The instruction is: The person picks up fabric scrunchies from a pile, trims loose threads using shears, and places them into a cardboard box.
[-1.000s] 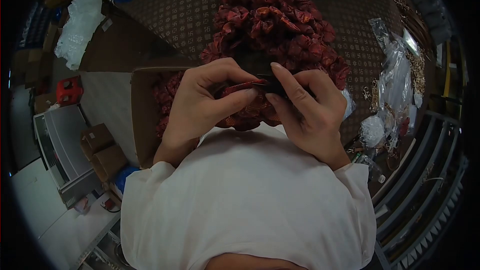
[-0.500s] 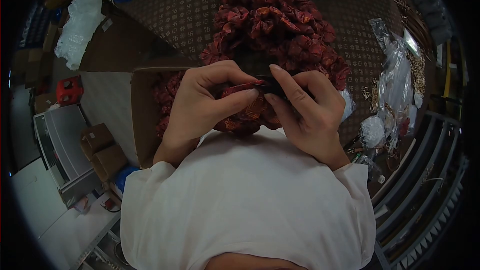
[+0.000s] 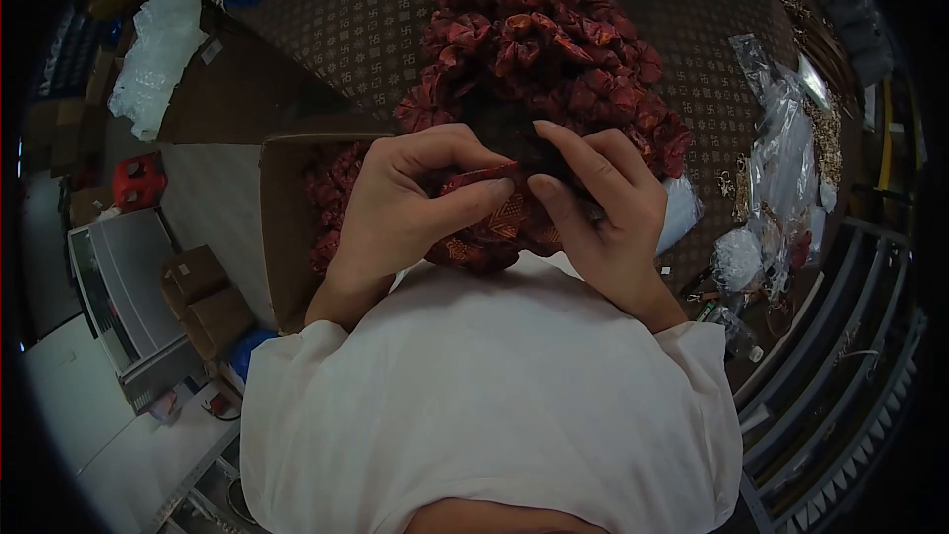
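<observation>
My left hand (image 3: 400, 203) pinches the edge of a red fabric pouch (image 3: 481, 176) between thumb and fingertips. The pouch has gold patterning, and more gathered red cloth (image 3: 479, 249) hangs beneath my hands, close to the white shirt. To its right is my right hand (image 3: 608, 203), with thumb and forefinger apart and the other fingers bent. The space between those fingers is dark, and I make out no thing held there. Just beyond both hands lies a big heap of gathered red fabric pouches (image 3: 554, 49).
An open cardboard box (image 3: 282, 227) holding more red pouches stands at my left. The patterned brown cloth (image 3: 346, 30) covers the table. Clear plastic bags (image 3: 781, 168) and gold-coloured bits (image 3: 828, 153) lie on the right. A metal rack (image 3: 820, 366) stands at lower right.
My right thumb and forefinger have spread apart, and the hand has shifted slightly left. The dark piece seen at its fingertips no longer shows clearly. My left hand keeps its pinch.
</observation>
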Tool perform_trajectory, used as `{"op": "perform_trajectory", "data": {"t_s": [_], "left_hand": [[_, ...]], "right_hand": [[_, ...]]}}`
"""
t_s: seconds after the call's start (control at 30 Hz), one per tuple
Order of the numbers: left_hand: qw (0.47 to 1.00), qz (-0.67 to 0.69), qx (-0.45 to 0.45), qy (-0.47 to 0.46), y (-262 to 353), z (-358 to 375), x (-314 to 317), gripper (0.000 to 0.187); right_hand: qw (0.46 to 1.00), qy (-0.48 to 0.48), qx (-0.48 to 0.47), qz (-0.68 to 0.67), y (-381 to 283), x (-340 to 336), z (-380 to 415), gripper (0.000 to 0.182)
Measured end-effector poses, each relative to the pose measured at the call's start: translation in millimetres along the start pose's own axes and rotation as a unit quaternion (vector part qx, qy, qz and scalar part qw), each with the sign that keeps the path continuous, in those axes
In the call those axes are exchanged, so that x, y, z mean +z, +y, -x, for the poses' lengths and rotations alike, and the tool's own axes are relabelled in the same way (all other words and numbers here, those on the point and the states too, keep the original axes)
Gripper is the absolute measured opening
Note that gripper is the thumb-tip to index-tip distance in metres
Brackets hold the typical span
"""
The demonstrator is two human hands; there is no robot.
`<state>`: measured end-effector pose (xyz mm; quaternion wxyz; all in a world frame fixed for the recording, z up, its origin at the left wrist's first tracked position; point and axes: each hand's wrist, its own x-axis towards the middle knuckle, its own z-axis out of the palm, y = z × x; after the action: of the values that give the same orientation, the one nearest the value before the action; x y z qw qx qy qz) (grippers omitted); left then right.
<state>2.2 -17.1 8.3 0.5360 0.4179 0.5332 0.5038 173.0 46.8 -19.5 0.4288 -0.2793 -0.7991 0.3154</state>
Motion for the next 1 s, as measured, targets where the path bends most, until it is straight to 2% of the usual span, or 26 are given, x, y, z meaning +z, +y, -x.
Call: {"op": "perform_trajectory", "data": {"t_s": [0.07, 0.13, 0.17, 0.2, 0.23, 0.3, 0.37, 0.4, 0.47, 0.5, 0.6, 0.63, 0.7, 0.77, 0.87, 0.9, 0.93, 0.97, 1.0], "left_hand": [[1.0, 0.006, -0.015, 0.003, 2, 0, 1, 0.011], [1.0, 0.009, -0.026, 0.004, 2, 1, 0, 0.012], [0.999, 0.013, -0.037, 0.005, 2, 1, 0, 0.012], [0.999, 0.013, -0.037, 0.004, 2, 1, 1, 0.012], [0.999, 0.013, -0.028, 0.006, 1, 1, 1, 0.012], [1.0, 0.014, -0.019, 0.009, 0, 1, 1, 0.012], [1.0, -0.006, -0.002, 0.016, -1, 1, 1, 0.013], [1.0, -0.006, -0.002, 0.016, -2, 0, 1, 0.013], [0.999, -0.025, 0.028, 0.018, -3, -1, 1, 0.013], [0.999, -0.025, 0.028, 0.017, -3, -1, 2, 0.013], [0.999, -0.031, 0.025, 0.025, -3, -1, 2, 0.013], [0.998, -0.046, 0.023, 0.027, -2, 0, 3, 0.014], [0.997, -0.06, 0.021, 0.031, -3, 0, 3, 0.014], [0.985, -0.137, 0.103, 0.0, -9, 0, 3, 0.014], [0.976, -0.172, 0.13, 0.005, -16, -4, 1, 0.013], [0.976, -0.172, 0.13, 0.005, -15, -4, 1, 0.013], [0.984, -0.152, 0.09, -0.002, -13, -3, 1, 0.013], [0.99, -0.131, 0.05, -0.009, -11, -3, 1, 0.012], [0.99, -0.13, 0.049, -0.008, -9, -3, 1, 0.012]], "right_hand": [[0.999, 0.001, 0.024, -0.026, -1, -2, -2, 0.034], [0.991, -0.013, 0.102, -0.084, -2, -8, -2, 0.031], [0.991, -0.013, 0.103, -0.084, -1, -9, -2, 0.031], [0.957, 0.018, 0.197, -0.212, 0, -11, -3, 0.032], [0.897, 0.049, 0.285, -0.334, 2, -13, -4, 0.033], [0.895, 0.051, 0.274, -0.349, 10, -16, 0, 0.036], [0.944, 0.06, 0.221, -0.239, 6, -18, 2, 0.035], [0.944, 0.06, 0.222, -0.239, 1, -21, 0, 0.035], [0.994, -0.07, 0.049, -0.064, -11, -29, -6, 0.04], [0.996, -0.06, 0.012, -0.072, -16, -22, -6, 0.047], [0.992, -0.065, -0.014, -0.111, -14, -13, -3, 0.043], [0.992, -0.065, -0.014, -0.111, -12, -12, -4, 0.043], [0.992, -0.053, 0.059, -0.099, -8, -10, -8, 0.035], [0.99, -0.043, 0.075, -0.112, 0, 0, -6, 0.029], [0.984, -0.044, 0.097, -0.143, 5, 5, -9, 0.016], [0.98, -0.056, 0.104, -0.161, 6, 4, -9, 0.01], [0.98, -0.056, 0.105, -0.161, 6, 4, -9, 0.01], [0.969, -0.054, 0.149, -0.192, 5, 3, -9, 0.008], [0.954, -0.051, 0.193, -0.222, 5, 3, -8, 0.008]]}}
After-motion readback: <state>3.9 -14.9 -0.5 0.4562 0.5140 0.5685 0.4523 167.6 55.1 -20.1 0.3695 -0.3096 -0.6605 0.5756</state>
